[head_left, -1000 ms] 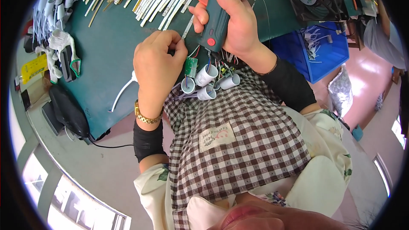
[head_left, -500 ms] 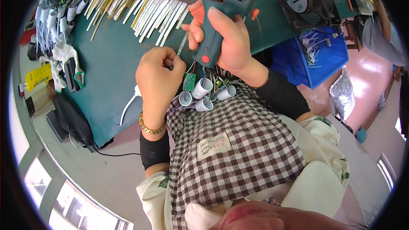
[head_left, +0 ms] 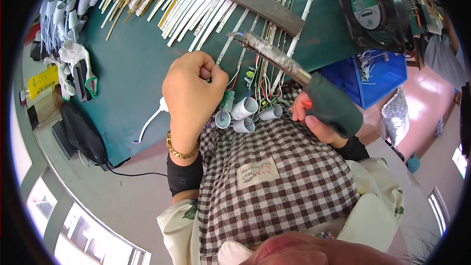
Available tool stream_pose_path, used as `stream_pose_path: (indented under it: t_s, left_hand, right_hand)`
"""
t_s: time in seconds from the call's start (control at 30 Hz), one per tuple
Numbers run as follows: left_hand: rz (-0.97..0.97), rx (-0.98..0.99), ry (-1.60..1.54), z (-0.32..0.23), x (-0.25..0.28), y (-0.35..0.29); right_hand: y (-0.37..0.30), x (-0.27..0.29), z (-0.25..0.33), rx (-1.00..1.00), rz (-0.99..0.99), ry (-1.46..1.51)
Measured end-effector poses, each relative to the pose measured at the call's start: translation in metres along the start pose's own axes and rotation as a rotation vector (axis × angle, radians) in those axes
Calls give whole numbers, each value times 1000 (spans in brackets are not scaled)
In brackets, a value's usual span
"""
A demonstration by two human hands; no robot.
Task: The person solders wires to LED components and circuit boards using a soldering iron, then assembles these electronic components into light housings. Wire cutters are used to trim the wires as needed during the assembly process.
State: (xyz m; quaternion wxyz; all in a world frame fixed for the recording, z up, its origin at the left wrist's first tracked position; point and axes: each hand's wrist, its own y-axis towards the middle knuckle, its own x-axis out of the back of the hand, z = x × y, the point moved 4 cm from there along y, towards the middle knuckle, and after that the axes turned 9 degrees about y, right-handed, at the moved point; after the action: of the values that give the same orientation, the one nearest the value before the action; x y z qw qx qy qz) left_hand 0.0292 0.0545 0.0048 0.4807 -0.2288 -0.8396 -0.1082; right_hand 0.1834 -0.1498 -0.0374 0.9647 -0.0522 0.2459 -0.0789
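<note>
Gripping a soldering tool (head_left: 294, 71) right of center is the right hand (head_left: 321, 128); left of center, the left hand (head_left: 194, 88) curls its fingers together — whether on anything, I cannot tell — near a circuit board (head_left: 227, 100) and white tubes (head_left: 244, 109) mid-frame. Pale strips (head_left: 211, 14) lie upper center.

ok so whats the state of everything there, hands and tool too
left hand: fingers closed, contents hidden
right hand: closed around the tool
tool: held up, tip pointing up and left
strips: lying on the table, mostly side by side
bar: lying across strips
tubes: open-ended, wires showing
circuit board: bare, outside the tubes
bin: open, parts inside
fan: can't tell if spinning
</note>
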Motion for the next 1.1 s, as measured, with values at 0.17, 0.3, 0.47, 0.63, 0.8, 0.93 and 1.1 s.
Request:
stream_pose_path:
  t_s: [0.17,0.3,0.47,0.63,0.8,0.93,1.1]
  left_hand:
    - [-9,16,-16,2,0,1]
    - [1,42,-29,1,0,1]
    - [7,47,-9,1,0,1]
    - [12,60,-13,1,0,3]
    - [15,64,-4,2,0,3]
    - [3,44,-3,2,0,3]
    - [12,57,-4,3,0,3]
  right_hand:
    - [-8,-2,-8,-23,-64,21]
    - [-4,-5,-10,19,11,-33]
    - [-1,-6,1,197,139,-639]
    - [-1,-1,0,92,86,-551]
    - [0,-3,3,147,78,-608]
    - [-2,0,0,-84,-67,-345]
    - [0,3,0,-116,-66,-226]
